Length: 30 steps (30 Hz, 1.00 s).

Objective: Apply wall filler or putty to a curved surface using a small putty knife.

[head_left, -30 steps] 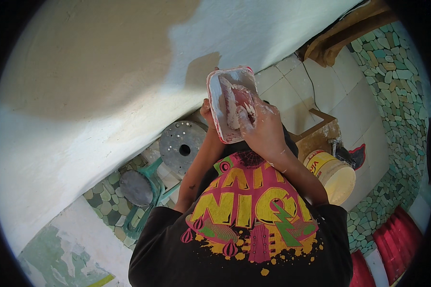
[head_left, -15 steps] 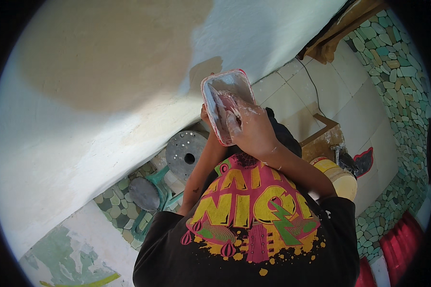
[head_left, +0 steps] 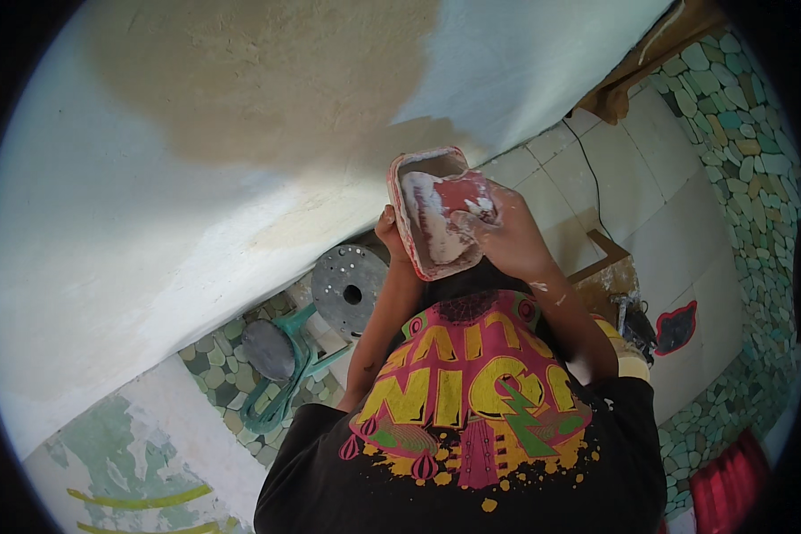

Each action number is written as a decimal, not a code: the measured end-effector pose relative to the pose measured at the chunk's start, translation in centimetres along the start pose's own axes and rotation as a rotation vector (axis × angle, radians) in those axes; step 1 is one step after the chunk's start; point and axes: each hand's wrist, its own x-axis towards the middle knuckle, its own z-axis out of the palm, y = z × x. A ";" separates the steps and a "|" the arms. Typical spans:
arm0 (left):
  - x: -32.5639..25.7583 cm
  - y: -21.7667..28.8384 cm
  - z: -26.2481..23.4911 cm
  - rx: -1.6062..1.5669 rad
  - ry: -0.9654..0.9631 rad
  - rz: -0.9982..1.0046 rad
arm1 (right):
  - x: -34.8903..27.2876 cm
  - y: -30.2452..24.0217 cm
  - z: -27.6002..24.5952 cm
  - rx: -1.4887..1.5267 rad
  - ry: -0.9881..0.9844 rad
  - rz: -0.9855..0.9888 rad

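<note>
A rectangular red tub (head_left: 432, 164), its walls smeared with whitish plaster, is tilted in front of my chest. My left hand (head_left: 389, 233) grips the tub's left side, fingers wrapped around its outer wall. Inside the tub, my right hand (head_left: 514, 233) is closed on a red putty scraper (head_left: 462, 194) with plaster sticking to it. The scraper's broad blade shows toward me, coated pale along its left part. Plaster specks dot my right hand and wrist. The undersides of the fingers of my right hand are partly hidden.
A white wall (head_left: 116, 249) with a large tan patch runs along the left. Below stand a round grey perforated disc (head_left: 327, 283) and a green stool frame (head_left: 303, 363). Rightward are a wooden box (head_left: 607, 280), a yellow bucket (head_left: 632, 363) and a black cable (head_left: 587, 165) on tiles.
The scraper has turned so that its broad face shows, and my right hand has shifted right. The tub has moved slightly right and down in view.
</note>
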 end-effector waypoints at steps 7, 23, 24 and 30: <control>-0.9 1.0 0.5 0.124 0.176 0.079 | 0.8 0.4 -4.9 0.495 -0.084 0.271; -3.1 5.2 2.1 0.146 0.151 -0.028 | 1.6 -9.2 1.9 0.399 -0.036 -0.308; -3.3 5.5 1.7 -0.026 -0.002 -0.138 | 2.0 -10.0 2.8 0.152 0.159 -0.535; -3.8 7.3 -0.6 0.136 0.239 -0.144 | 5.4 -11.6 2.8 -1.020 0.550 -0.970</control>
